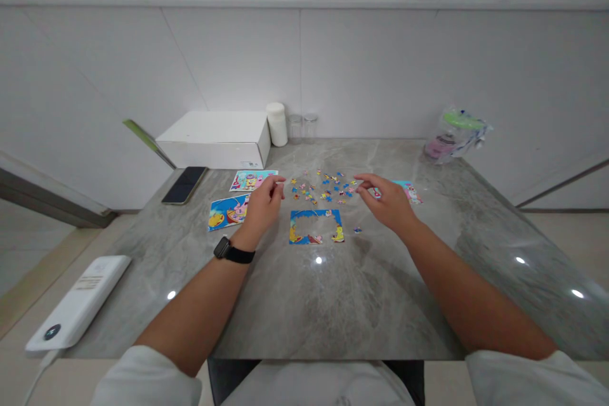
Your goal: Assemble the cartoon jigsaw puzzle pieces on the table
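A partly assembled jigsaw puzzle [315, 241] lies flat in front of me: a blue-and-yellow border around a bare middle. Behind it, loose puzzle pieces [326, 195] are scattered on the table, and one single piece [358, 229] sits just right of the border. My left hand [266, 203], wearing a black watch, hovers at the left edge of the loose pieces, its thumb and forefinger apart with nothing visible between them. On the other side my right hand [387, 202] reaches to the right edge of the pieces, thumb and forefinger also apart. It partly covers a pink-and-turquoise picture card [412, 191].
Left of the pieces lie a cartoon card [242, 181] and a blue picture card [223, 214]. Farther left is a phone [184, 185], with a white box [214, 136] behind. A white power bank [80, 301] rests at the left edge; a plastic-wrapped cup [450, 136] stands back right.
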Demonstrator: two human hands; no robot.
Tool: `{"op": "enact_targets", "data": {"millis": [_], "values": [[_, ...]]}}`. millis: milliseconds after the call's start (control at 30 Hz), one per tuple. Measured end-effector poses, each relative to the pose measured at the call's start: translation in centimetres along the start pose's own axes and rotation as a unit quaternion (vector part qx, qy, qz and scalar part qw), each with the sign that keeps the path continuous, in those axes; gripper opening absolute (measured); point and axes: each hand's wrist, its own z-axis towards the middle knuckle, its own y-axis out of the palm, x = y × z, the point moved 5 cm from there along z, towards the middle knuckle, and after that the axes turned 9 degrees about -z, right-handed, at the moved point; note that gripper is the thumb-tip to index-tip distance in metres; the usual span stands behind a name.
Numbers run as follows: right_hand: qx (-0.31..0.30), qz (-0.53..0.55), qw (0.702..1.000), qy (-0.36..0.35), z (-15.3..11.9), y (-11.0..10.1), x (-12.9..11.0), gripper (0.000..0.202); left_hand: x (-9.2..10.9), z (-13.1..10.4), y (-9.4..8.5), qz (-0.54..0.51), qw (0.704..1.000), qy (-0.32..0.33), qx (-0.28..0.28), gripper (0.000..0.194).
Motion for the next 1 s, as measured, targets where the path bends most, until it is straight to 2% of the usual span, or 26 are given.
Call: {"op": "enact_targets", "data": {"millis": [200,300,400,500,600,700,867,1000], "values": [[-0.049,-0.034,0.998,-0.006,5.5,-0.3,-1.3,0.025,1.6,3.3,1.7,0.06,0.995,0.044,-0.063,0.03],[-0.116,-0.055,0.992,0.002,7.6,0.3,-1.4,0.024,1.2,3.9,2.9,0.113,0.985,0.082,-0.105,0.032],[-0.113,-0.049,0.992,0.023,8.9,0.5,-0.5,0.026,0.0,3.8,3.8,0.134,0.975,0.123,-0.123,0.041],[-0.075,-0.053,0.994,0.052,9.4,0.9,1.0,0.027,-2.0,3.4,3.7,0.137,0.977,0.137,-0.085,0.05],[-0.101,-0.09,0.989,0.064,9.2,1.9,2.4,0.026,-4.3,3.1,3.4,0.145,0.98,0.119,-0.063,0.054],[-0.134,-0.116,0.982,0.069,9.1,2.3,3.1,0.026,-5.9,3.0,3.3,0.147,0.981,0.109,-0.066,0.057],[-0.149,-0.14,0.977,0.063,9.0,2.7,3.3,0.027,-6.5,3.2,3.7,0.137,0.982,0.092,-0.096,0.06],[-0.171,-0.153,0.972,0.045,8.7,5.2,3.7,0.026,-6.0,3.0,4.5,0.137,0.977,0.09,-0.137,0.063]]}}
